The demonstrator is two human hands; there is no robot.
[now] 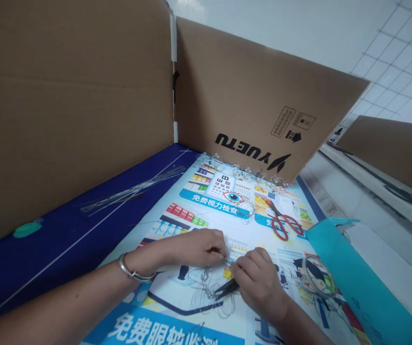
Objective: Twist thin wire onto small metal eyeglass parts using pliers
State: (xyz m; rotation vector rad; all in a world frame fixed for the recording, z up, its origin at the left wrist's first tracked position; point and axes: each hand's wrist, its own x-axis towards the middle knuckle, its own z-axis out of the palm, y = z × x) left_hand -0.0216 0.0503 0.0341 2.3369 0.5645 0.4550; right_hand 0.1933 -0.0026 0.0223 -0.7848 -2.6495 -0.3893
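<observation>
My left hand (202, 247), with a metal bangle on its wrist, is closed in a pinch on thin wire by its fingertips. In my right hand (259, 285) is a pair of needle-nose pliers (227, 288), whose dark jaws point left; the handles are hidden in the palm. Below and between the hands, a tangle of thin wire with clear beads (206, 280) lies on the printed sheet. Near the jaws, fine wire loops spread out, and I cannot tell whether the jaws grip any of them.
Red-handled scissors (281, 226) lie beyond my right hand. A round clear dish (315, 278) stands near a teal folder (364, 282). Straight wires (134, 189) rest on the blue cloth. Beaded wire pieces (245, 172) line the foot of the cardboard panel (256, 91); another panel (69, 105) rises left.
</observation>
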